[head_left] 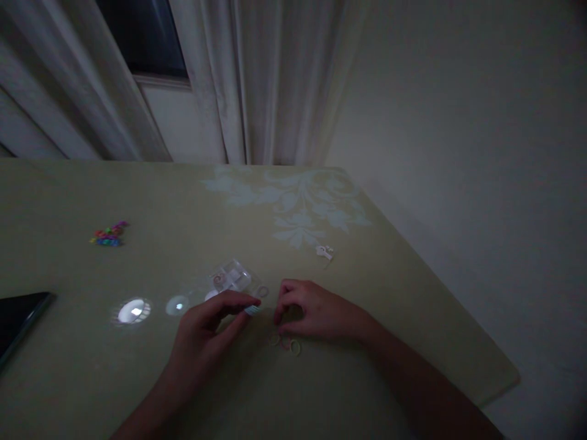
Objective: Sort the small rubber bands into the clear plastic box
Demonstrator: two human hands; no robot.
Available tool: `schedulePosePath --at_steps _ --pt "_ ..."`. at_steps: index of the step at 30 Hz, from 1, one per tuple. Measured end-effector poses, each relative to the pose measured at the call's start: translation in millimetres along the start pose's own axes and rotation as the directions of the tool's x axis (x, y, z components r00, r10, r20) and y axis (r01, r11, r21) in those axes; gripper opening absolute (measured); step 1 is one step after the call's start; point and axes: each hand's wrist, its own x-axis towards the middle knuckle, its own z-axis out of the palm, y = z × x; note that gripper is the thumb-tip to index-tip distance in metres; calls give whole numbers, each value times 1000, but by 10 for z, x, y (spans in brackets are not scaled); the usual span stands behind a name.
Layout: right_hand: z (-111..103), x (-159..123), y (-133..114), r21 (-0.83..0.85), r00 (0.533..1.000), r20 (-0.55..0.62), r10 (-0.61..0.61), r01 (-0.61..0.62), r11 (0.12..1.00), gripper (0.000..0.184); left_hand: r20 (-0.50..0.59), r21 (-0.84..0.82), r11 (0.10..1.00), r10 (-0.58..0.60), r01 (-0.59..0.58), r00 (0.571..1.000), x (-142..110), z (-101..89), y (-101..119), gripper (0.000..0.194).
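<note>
My left hand (pixel 208 330) is closed, with a small pale blue-and-white striped piece (pixel 252 310) pinched between thumb and forefinger. To its right, my right hand (pixel 312 308) is low over the table with curled fingers and the fingertips drawn together. Whatever those fingertips hold, if anything, is hidden. Just below them lie a yellow-green ring (pixel 295 348), a pale ring (pixel 274 340) and a pinkish ring (pixel 285 344), each thin like a small elastic band. A clear plastic compartment box (pixel 233 275) sits behind my left hand, with a reddish ring in one compartment. Beside it lies a greyish ring (pixel 263 291).
The pale table (pixel 183 201) has a leaf pattern at its far right corner. A white key-shaped piece (pixel 324 252) lies beyond my right hand. Several colourful small pieces (pixel 109 234) are heaped at far left. A dark flat device (pixel 22 321) rests at the left edge.
</note>
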Motion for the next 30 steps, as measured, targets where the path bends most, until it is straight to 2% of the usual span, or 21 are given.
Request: schedulePosePath --at_steps 4,7,11,15,19,25,30 --pt "59 -7 13 -87 999 32 23 -20 996 8 -2 29 1000 5 -5 1000 14 -20 24 14" --pt "47 -20 -27 -80 1000 19 12 -10 997 9 2 41 997 61 -61 998 22 -37 24 15" --pt "31 1 -109 94 997 -80 9 -1 996 3 8 28 993 118 -118 993 34 -42 25 15" --pt "105 41 -175 331 973 -212 94 -19 943 12 42 11 994 106 -107 993 42 -21 58 16" --pt "204 56 -219 504 968 -195 161 -42 863 22 58 -21 997 80 -79 995 18 5 62 14" --pt "295 70 -217 582 964 -159 212 -82 809 32 92 -42 996 77 -73 993 -22 21 -16 14" --pt "343 92 -186 581 944 -258 207 -20 814 33 56 -19 995 95 -94 994 -12 33 11 14"
